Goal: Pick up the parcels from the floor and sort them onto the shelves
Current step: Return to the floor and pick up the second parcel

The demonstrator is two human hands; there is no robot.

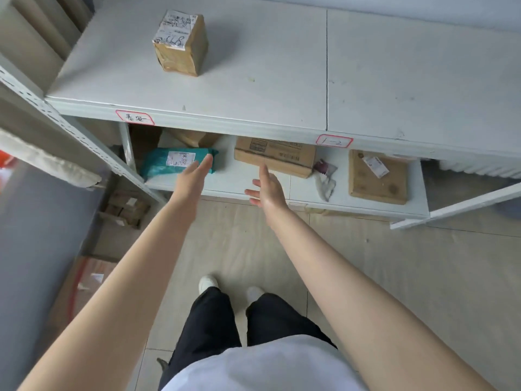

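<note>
Down on the lower white metal shelf (253,176) at 12 o'clock, both hands are flat and empty, fingers spread, gripping nothing; left hand (194,179) has its fingertips at the teal plastic mailer bag with a white label (177,162), can't tell if they actually touch, right hand (267,190) is just beside the flat brown cardboard box (275,156); looks like a parcel was set there for its bay tag; at 2 o'clock sits a square brown cardboard parcel (377,177), crumpled grey wrapper (324,179) between; small taped cardboard cube (180,43) up top; more boxes on the floor (124,207) at 9 o'clock, probably next.
</note>
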